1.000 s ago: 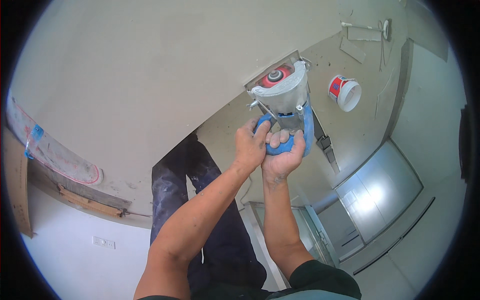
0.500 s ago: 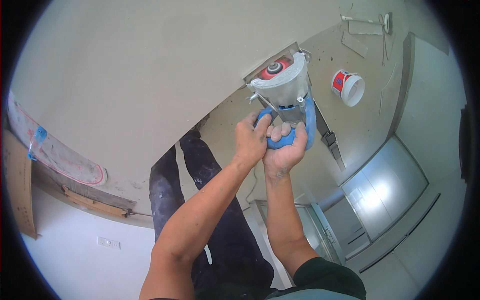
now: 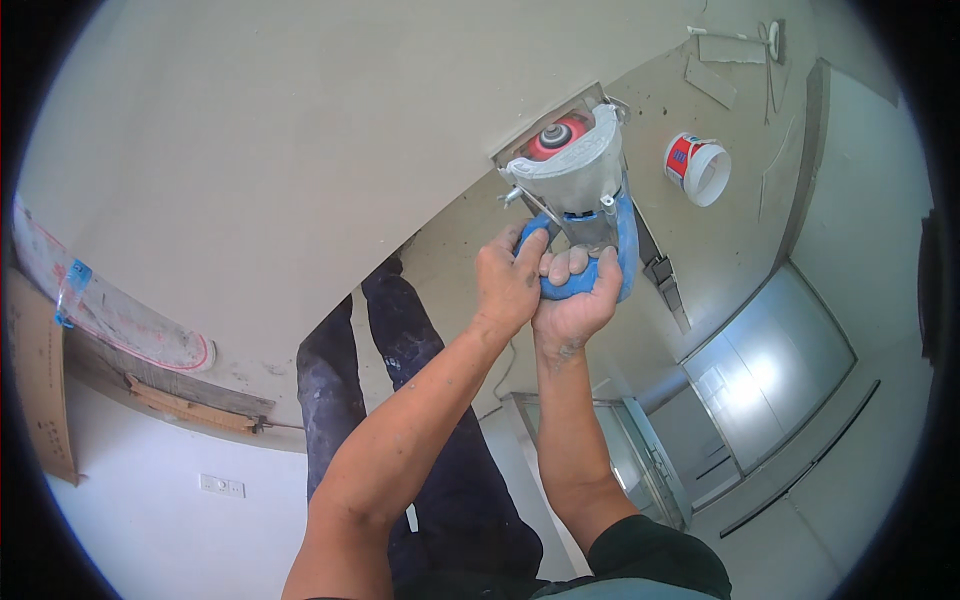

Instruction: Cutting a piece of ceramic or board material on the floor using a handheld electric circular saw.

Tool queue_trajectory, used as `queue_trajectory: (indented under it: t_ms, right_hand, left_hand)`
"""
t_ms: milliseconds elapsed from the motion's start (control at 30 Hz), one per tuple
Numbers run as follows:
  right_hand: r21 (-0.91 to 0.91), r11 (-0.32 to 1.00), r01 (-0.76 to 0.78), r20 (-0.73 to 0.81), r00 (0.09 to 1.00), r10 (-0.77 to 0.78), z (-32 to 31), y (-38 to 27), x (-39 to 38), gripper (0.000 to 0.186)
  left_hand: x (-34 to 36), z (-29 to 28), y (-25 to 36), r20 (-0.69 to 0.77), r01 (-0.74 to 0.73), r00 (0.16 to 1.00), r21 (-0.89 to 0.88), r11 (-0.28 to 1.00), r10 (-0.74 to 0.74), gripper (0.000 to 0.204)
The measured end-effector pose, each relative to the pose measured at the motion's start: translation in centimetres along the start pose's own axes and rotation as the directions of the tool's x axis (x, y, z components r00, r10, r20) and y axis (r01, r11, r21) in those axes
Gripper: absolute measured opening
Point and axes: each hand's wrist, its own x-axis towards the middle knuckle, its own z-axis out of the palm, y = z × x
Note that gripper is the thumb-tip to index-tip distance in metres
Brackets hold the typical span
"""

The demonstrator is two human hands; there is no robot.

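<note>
Both bare forearms [image 3: 400,450] come up over dusty dark trousers [image 3: 470,480], out to two chalky hands. Left hand [image 3: 506,285] is wrapped round the left side of a blue grip [image 3: 572,288], thumb laid over it, and the right hand [image 3: 575,314] has its fingers curled tight round the lower part, thumb up the side, so yeah, both are holding on. Just past them is the tool [image 3: 568,178], pale grey casing with a red disc [image 3: 555,138] showing in the open front, sitting right at the slanting edge of a big pale surface [image 3: 250,150]. Can't tell if the disc itself touches it. Below that, well apart to the right, a white and red bucket [image 3: 680,165] lies on its side on the floor [image 3: 740,240], and farther off there's some board scraps [image 3: 710,82]
</note>
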Motion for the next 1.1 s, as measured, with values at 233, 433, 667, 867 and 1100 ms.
queue_trajectory:
  t_ms: [233, 433, 667, 867, 1100]
  right_hand:
    - [0.004, 1.0, 0.02, 0.021, 1.0, -0.02, 0.38, -0.11, -0.23, 0.021]
    - [0.002, 1.0, 0.001, -0.017, 1.0, -0.001, 0.35, -0.12, -0.06, 0.021]
    - [-0.006, 1.0, 0.0, -0.012, 1.0, 0.0, 0.03, -0.05, 0.04, 0.022]
    - [-0.012, 1.0, 0.002, -0.024, 1.0, -0.002, -0.04, -0.07, 0.03, 0.023]
    - [0.002, 1.0, 0.0, -0.003, 1.0, 0.0, -0.16, 0.03, 0.16, 0.023]
  left_hand:
    - [-0.1, -0.05, 0.28, 0.001, -0.023, 1.0, 0.009, 1.0, 0.023, 0.033]
    - [-0.02, 0.03, 0.22, 0.0, -0.007, 1.0, 0.013, 1.0, 0.007, 0.035]
    - [-0.01, 0.13, -0.1, -0.009, 0.002, 1.0, 0.003, 1.0, -0.002, 0.035]
    - [-0.02, 0.16, -0.3, 0.003, -0.003, 1.0, 0.007, 1.0, 0.003, 0.035]
    - [-0.02, 0.17, 0.0, -0.013, 0.005, 1.0, 0.017, 1.0, -0.005, 0.035]
